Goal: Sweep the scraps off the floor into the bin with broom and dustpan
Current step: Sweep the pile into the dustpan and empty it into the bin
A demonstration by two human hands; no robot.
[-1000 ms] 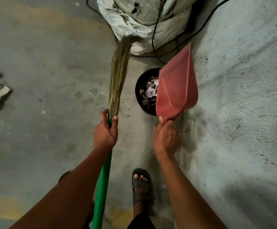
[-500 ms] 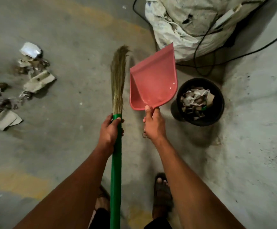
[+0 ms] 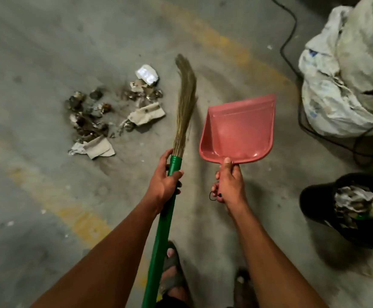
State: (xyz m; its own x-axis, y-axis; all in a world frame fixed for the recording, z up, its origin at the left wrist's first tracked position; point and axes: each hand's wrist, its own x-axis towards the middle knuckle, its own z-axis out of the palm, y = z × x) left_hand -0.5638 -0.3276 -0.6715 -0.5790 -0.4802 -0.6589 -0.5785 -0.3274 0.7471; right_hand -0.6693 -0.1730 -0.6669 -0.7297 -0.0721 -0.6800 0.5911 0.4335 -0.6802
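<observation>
My left hand grips the green handle of a broom just below its straw bristles, which point forward above the floor. My right hand holds the handle of a pink dustpan; the pan looks empty and faces up. A pile of paper and dark scraps lies on the concrete floor left of the bristles. The black bin, with crumpled paper inside, stands at the right edge, behind and to the right of the dustpan.
A large white sack stands at the upper right with a black cable running past it. Faded yellow stripes cross the floor. My sandalled feet show at the bottom centre.
The view has swung left, away from the bin. The dustpan has come off the bin and now sits level in front of me. The scrap pile has come into full view beside the broom.
</observation>
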